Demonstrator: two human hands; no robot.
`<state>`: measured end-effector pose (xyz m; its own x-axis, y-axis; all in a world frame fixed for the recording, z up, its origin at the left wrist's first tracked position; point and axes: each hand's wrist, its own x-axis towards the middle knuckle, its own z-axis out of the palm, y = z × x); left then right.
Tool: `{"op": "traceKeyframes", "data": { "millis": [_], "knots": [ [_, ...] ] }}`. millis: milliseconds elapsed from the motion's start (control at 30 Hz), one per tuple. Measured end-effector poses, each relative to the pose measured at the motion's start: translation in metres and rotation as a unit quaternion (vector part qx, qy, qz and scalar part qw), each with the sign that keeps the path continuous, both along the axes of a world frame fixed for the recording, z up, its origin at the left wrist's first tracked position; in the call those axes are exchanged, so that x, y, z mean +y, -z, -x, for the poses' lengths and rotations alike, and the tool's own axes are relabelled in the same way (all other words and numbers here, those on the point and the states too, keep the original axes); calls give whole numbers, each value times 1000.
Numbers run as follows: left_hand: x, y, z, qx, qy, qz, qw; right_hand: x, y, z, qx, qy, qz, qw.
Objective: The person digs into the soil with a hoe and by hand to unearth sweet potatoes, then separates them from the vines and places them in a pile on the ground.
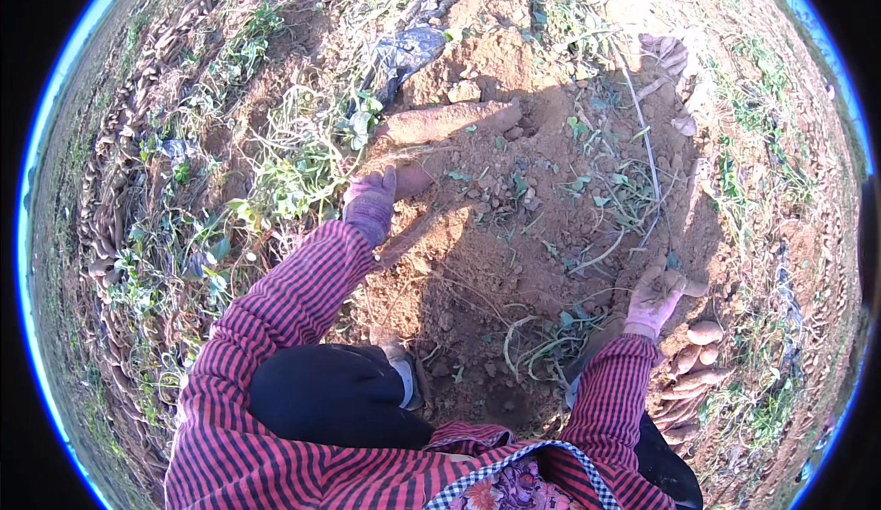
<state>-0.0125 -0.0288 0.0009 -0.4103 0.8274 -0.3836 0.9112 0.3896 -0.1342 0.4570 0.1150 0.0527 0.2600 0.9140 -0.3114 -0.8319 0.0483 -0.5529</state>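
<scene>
My left hand [372,198], in a dirty pink glove, grips a reddish sweet potato [413,180] lying in the loose soil beside tangled green vines [294,171]. Just beyond it lies a long, soil-covered sweet potato [440,123]. My right hand [657,301], its gloved fingers coated in dirt, is curled on what looks like a tan tuber [694,287], partly hidden by the fingers. A small pile of sweet potatoes [699,377] rests on the ground just below and right of that hand.
My bent knees [330,391] are at the lower edge. Crumpled dark plastic film [408,51] lies at the top among vines. A long pale stem [642,134] crosses the soil at upper right. Rows of dug tubers [105,216] run along the far left.
</scene>
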Motion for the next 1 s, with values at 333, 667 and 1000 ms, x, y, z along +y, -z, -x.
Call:
{"op": "traceKeyframes", "data": {
  "millis": [333, 667, 1000],
  "knots": [
    [-61, -42, 26, -231, -61, -84, 967, -58, 20, 269, -758, -377, -434, 308],
    [-39, 4, 35, -65, 192, 5, 979, -78, 21, 303, -753, -553, -329, 138],
    [-5, 4, 2, -415, -247, -330, 811, -142, 25, 250, -383, -632, 31, 673]
  ]
}}
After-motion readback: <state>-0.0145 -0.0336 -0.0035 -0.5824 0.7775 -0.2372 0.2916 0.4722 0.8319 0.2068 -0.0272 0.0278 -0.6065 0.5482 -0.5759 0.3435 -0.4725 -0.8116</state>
